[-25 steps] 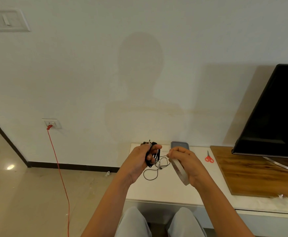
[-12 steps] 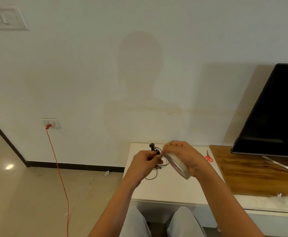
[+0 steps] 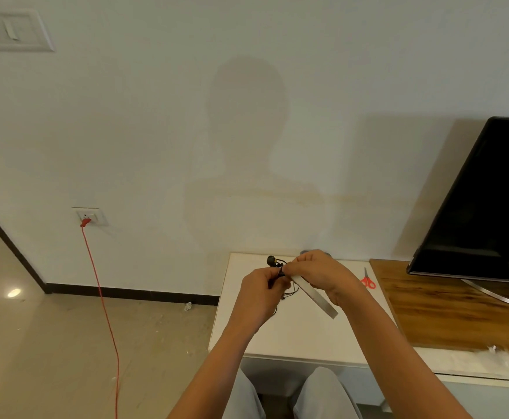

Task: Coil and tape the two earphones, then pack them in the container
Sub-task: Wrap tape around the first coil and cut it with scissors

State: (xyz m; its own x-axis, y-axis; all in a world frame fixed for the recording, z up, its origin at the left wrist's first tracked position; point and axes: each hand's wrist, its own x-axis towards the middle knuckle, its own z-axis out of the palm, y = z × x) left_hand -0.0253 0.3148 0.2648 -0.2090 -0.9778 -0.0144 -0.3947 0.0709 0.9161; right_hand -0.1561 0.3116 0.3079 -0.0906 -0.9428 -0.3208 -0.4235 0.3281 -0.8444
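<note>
Nearest are two knees in pale trousers, tucked just under the front edge of the white table (image 3: 292, 337). Both forearms reach over that edge, and the strip of tabletop between it and the hands lies bare.

The left hand (image 3: 259, 293) is raised above the table with its fingers curled, pinching the coiled earphone (image 3: 273, 261). One black earbud sticks up out of the bundle. The right hand (image 3: 323, 276) meets it from the other side. It grips the tape roll (image 3: 316, 296), which slants down toward the table, and its fingertips touch the coil. Whether any tape is stuck on cannot be told.

Under the hands, thin loops of the loose earphone (image 3: 289, 294) lie on the tabletop, partly hidden.

Just beyond the right hand's knuckles a grey sliver of the container (image 3: 307, 252) shows near the table's back edge. The rest of it is covered. Red scissors (image 3: 368, 281) lie to the right, close to the left edge of a wooden board (image 3: 447, 306). A television (image 3: 483, 207) stands on that board, and its screen leans out over it.

The table's left edge drops to open floor (image 3: 65, 343). There a red cable (image 3: 102, 297) runs down from a wall socket (image 3: 89, 216), well apart from the table.
</note>
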